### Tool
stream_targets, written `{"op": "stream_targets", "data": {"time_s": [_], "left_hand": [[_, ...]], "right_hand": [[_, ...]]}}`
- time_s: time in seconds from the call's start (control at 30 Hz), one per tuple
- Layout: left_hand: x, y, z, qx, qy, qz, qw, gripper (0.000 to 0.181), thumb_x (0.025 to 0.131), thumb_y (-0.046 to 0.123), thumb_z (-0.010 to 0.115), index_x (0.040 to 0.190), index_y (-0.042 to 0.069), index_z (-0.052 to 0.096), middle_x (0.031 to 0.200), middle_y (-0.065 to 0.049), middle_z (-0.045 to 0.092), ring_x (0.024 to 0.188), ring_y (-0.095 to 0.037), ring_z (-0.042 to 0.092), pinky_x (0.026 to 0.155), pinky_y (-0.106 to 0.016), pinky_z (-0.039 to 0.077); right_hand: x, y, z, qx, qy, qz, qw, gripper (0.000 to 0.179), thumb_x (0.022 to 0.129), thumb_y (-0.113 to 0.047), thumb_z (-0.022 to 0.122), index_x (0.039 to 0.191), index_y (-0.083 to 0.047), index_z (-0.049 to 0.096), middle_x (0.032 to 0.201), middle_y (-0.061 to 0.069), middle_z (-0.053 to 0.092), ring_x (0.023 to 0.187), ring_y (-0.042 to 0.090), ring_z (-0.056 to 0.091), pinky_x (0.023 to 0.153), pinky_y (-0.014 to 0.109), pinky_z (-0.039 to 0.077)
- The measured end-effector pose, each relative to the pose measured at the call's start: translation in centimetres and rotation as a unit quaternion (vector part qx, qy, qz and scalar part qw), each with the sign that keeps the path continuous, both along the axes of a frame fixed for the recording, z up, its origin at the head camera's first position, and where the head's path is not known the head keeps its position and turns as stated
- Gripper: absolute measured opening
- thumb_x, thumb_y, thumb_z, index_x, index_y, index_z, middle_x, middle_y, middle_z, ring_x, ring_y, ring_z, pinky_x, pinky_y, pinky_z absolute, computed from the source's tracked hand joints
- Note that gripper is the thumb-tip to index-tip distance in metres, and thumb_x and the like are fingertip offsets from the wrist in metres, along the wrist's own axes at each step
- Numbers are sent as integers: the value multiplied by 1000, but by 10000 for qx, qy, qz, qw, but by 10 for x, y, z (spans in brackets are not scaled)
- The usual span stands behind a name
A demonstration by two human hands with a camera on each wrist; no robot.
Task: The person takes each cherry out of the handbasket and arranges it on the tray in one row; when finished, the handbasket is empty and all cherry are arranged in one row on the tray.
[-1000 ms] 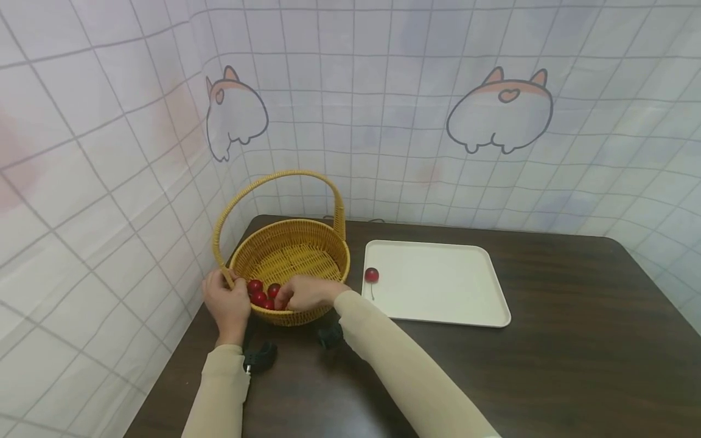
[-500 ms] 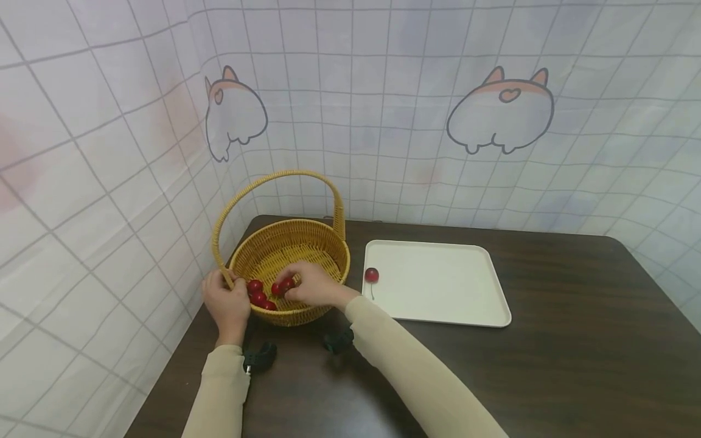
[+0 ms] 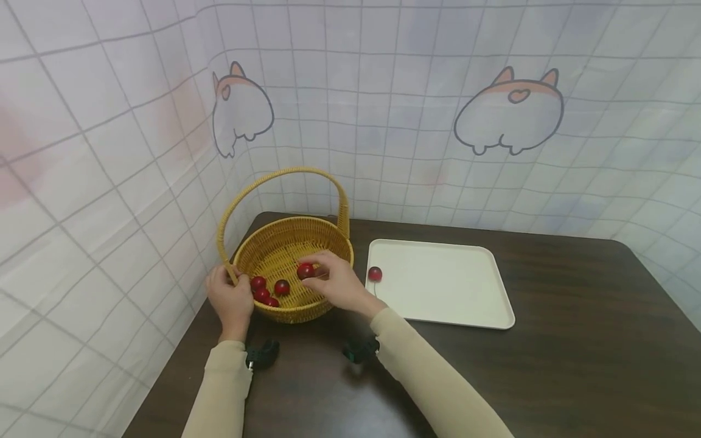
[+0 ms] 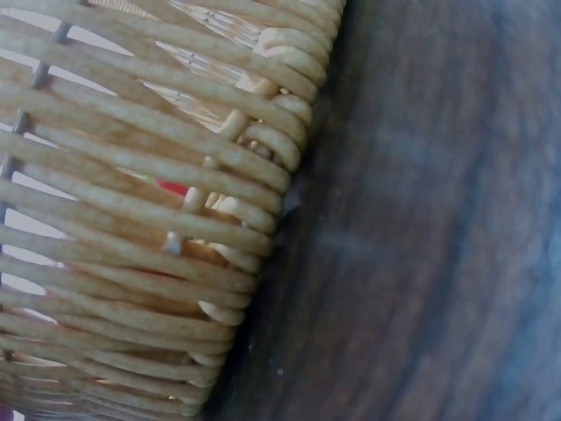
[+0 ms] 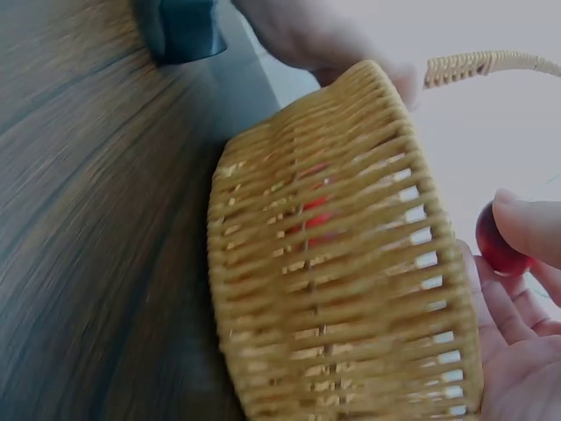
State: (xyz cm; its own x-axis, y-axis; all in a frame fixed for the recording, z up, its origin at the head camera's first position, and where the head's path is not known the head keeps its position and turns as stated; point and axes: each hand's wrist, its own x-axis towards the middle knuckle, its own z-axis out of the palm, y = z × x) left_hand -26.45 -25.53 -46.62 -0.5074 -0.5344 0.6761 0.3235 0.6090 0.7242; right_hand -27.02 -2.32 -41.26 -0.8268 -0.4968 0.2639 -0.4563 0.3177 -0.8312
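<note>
Cherry (image 3: pixel 305 271) pinched between thumb and fingers of right hand (image 3: pixel 342 284), at their tips; round, glossy, dark red. Beneath those fingers, wicker basket (image 3: pixel 298 314); four more cherries (image 3: pixel 282 288) to their left. Left hand (image 3: pixel 232 302): fingers gripping handle (image 3: pixel 300 170) base.

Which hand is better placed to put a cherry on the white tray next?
Right, most likely: the right hand pinches a cherry and is nearer the tray, while the left hand grips the basket by its handle's base.
</note>
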Motion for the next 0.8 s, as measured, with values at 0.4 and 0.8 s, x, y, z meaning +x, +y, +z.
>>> {"op": "stream_targets", "data": {"time_s": [0.4,0.8], "left_hand": [[0,1,1,80,-72,-6,9999,10,74,-11,52,69,-2,51,66,-14,41,70,-24,36,69,-35,26],[0,2,1,46,21,-23,10000,11,74,-11,54,69,-3,51,65,-14,41,69,-23,34,70,-34,25]], "right_hand": [[16,38,-3,-973,15,-493,9940,37,89,-7,71,125,-6,60,116,10,60,94,22,66,78,26,54],[5,73,-37,-1149,241,-1714,9782,38,86,-3,72,123,-5,62,111,13,63,93,28,65,79,36,53]]}}
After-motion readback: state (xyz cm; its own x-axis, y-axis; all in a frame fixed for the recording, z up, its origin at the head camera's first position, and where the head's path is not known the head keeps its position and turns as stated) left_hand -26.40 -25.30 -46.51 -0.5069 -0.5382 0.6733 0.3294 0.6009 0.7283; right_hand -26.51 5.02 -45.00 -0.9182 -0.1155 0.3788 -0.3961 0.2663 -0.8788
